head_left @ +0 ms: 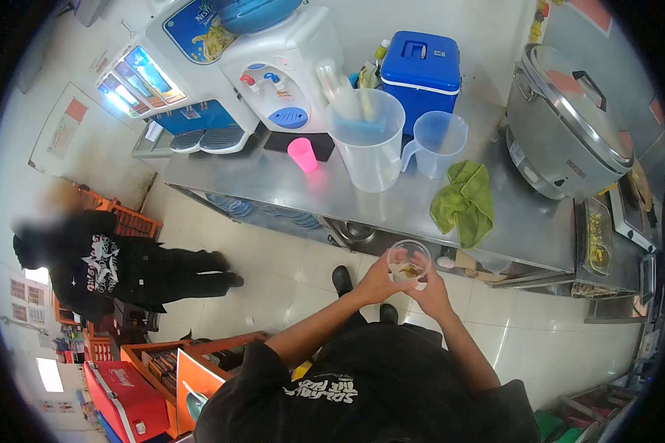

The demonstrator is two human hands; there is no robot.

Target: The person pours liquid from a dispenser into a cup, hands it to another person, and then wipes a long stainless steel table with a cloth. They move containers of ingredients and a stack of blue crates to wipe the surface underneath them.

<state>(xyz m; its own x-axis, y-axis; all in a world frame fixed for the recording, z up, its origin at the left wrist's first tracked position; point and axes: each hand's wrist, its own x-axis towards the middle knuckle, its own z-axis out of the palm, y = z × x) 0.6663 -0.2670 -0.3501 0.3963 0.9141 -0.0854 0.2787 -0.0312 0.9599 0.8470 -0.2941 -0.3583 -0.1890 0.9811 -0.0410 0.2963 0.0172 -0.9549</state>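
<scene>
A clear plastic cup (408, 255) is held in front of my body, just off the front edge of the steel counter (288, 177). My left hand (379, 282) wraps its left side and my right hand (433, 294) its right side. I look down into the cup's round mouth; something small and brownish shows near its bottom, too small to name. Closest on the counter is a crumpled green cloth (463, 203). Behind it stand a clear measuring jug (440, 144) and a taller clear pitcher (369, 159) with pale items inside.
A pink cup (302, 155) stands before the white water dispenser (295, 81), left of a blue cooler box (421, 63). A large steel cooker (565, 125) occupies the right end. Another person (125, 258) in black is at the left, above a red cooler (129, 399).
</scene>
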